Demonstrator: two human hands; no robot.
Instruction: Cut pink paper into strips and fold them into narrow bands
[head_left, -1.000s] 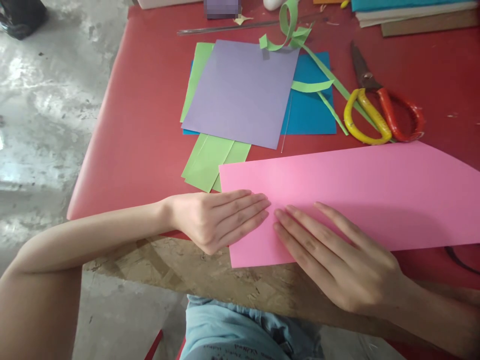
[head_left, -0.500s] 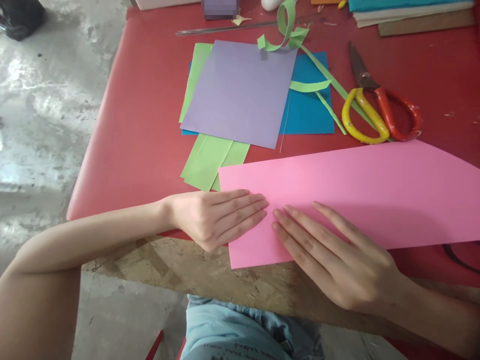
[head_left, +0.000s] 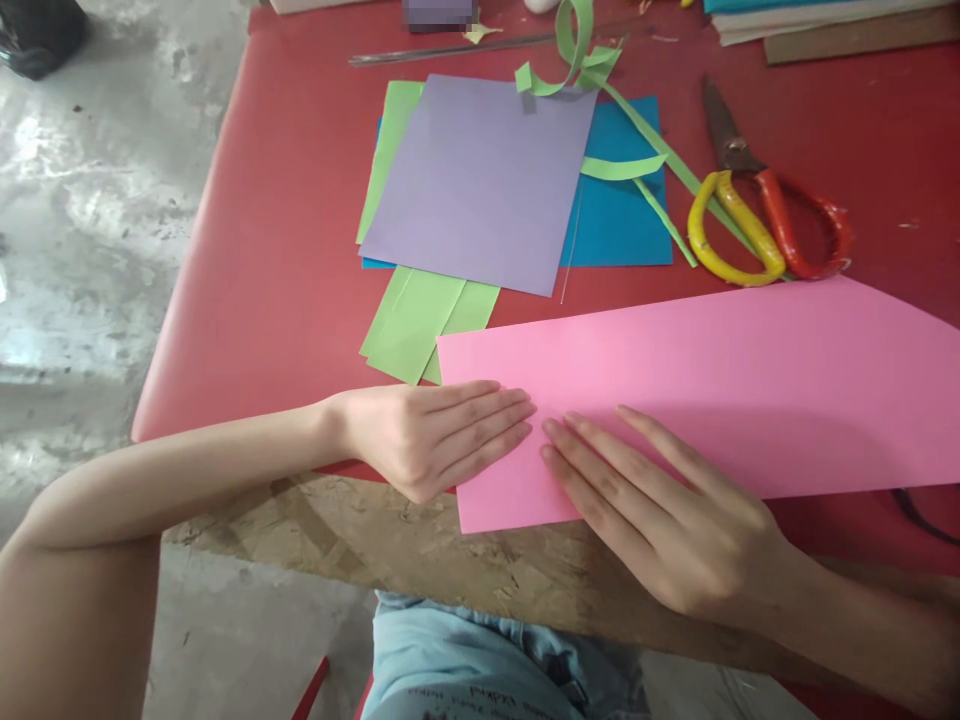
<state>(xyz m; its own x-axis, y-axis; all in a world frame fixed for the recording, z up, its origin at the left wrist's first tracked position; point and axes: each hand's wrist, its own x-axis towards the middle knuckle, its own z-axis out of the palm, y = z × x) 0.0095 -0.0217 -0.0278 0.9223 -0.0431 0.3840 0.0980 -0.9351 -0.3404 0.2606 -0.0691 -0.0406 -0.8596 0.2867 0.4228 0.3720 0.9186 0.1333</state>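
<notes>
A large sheet of pink paper [head_left: 675, 370] lies along the table's front edge, its near left corner reaching past the red cover. My left hand [head_left: 442, 435] rests flat on its left end, fingers stretched out and side by side. Just right of those fingertips, my right hand [head_left: 675, 520] lies on the same sheet with its fingers extended and slightly spread. Both thumbs are hidden. Behind the sheet, a purple paper square [head_left: 480, 185] overlaps blue paper [head_left: 630, 220] and light green paper pieces [head_left: 420, 315].
Scissors [head_left: 739, 160] with one yellow and one red handle lie beyond the pink sheet. Curled green paper strips [head_left: 574, 50] are beside them. Thin wires [head_left: 450, 52] and a stack of paper or books [head_left: 825, 25] sit farther back on the red table [head_left: 277, 200].
My right hand has slid very slightly left on the pink paper. My left hand stays in place. The view has shifted a little.
</notes>
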